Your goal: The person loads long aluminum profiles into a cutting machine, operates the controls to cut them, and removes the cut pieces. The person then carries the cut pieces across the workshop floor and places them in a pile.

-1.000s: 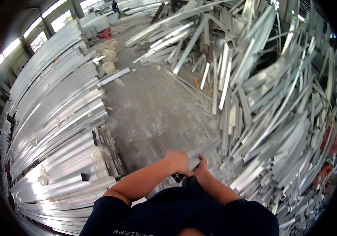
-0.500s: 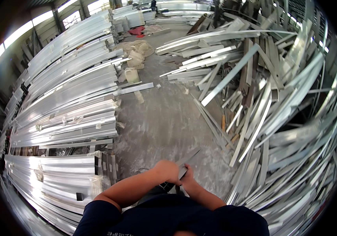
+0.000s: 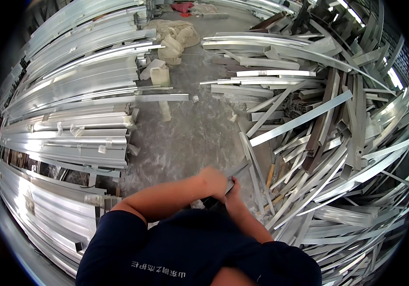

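Observation:
Both my hands are together in front of my body, around a short grey metal strip (image 3: 240, 169). Its far end points away and to the right, over the floor. My right hand (image 3: 234, 194) is closed on the strip's near part, the thumb on top. Beside it, my left hand (image 3: 214, 183) is closed in a fist over the same piece; it is slightly blurred and its fingertips are hidden. The near end of the strip is covered by my hands, so I cannot tell its full shape.
Long silver metal profiles (image 3: 66, 143) lie in stacks along the left. A tangled heap of metal offcuts (image 3: 342, 190) fills the right. Between them runs a grey concrete floor (image 3: 176, 138), with a whitish plastic jug (image 3: 159, 75) and beige sacking (image 3: 173, 40) farther off.
The view has tilted down and turned slightly, so the stacks and heap have shifted in the picture. My hands still hold the metal strip, which now appears closer to the heap.

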A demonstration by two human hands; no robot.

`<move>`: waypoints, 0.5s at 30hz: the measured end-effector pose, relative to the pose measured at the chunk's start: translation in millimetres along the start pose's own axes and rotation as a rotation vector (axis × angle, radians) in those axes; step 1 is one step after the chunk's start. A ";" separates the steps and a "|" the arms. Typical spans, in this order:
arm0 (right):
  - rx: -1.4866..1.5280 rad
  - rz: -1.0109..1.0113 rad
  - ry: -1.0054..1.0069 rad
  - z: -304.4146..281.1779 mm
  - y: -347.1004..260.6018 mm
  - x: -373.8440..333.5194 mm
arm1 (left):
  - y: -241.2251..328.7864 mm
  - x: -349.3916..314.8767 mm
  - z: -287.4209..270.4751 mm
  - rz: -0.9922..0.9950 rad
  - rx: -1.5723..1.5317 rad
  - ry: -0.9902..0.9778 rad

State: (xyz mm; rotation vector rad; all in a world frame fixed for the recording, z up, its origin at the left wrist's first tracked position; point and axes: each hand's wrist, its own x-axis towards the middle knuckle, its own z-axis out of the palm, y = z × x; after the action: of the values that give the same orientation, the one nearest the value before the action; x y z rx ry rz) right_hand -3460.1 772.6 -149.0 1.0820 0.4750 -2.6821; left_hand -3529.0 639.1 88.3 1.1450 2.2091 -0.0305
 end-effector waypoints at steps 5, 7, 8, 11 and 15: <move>0.024 0.003 0.024 70.1 -79.7 127.1 | -100.5 117.4 -85.8 -0.031 -0.006 -0.082; -0.001 0.025 0.028 104.0 -123.3 172.0 | -125.5 161.5 -123.4 -0.064 0.011 -0.091; -0.009 0.032 -0.004 124.5 -143.0 195.9 | -145.0 181.5 -144.4 -0.104 0.001 -0.095; -0.027 0.106 -0.091 188.5 -198.7 264.1 | -196.7 232.7 -208.9 -0.207 -0.058 -0.048; -0.081 0.186 -0.167 274.5 -264.1 345.5 | -263.0 272.3 -280.9 -0.285 -0.098 0.057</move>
State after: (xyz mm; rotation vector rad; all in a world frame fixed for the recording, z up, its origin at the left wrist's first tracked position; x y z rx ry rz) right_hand -3960.7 890.2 -148.2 0.8275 0.4265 -2.5393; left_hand -3985.3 757.7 93.2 0.7800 2.3803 -0.0095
